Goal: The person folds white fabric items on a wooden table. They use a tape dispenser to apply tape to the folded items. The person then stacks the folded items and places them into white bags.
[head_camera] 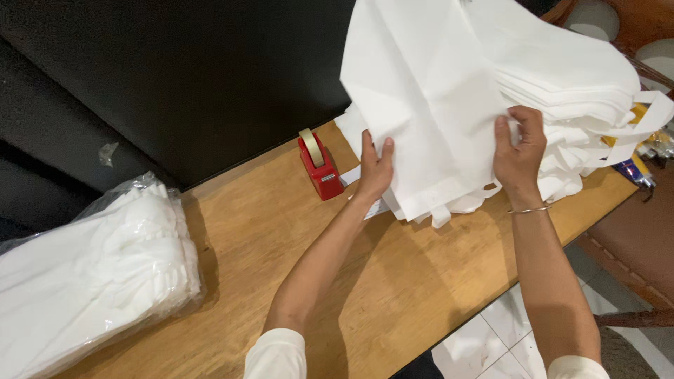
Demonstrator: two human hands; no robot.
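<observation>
White fabric sheet (421,105) is top of a stack of white cloth bags (569,77), far right end of wooden table (393,281), lifted a bit at near edge. L to R: clear plastic pack of white bags (91,274) at table's left end, well apart from hands. Red tape dispenser (319,165) w/ tape roll, mid-table by dark wall, just beside left hand (374,168). Left hand pinches sheet's lower-left edge, thumb on top, fingers under. Right hand (518,151) grips sheet's right edge, fingers curled over it, thin bangle on wrist. Tiled floor (491,337) below table edge.
</observation>
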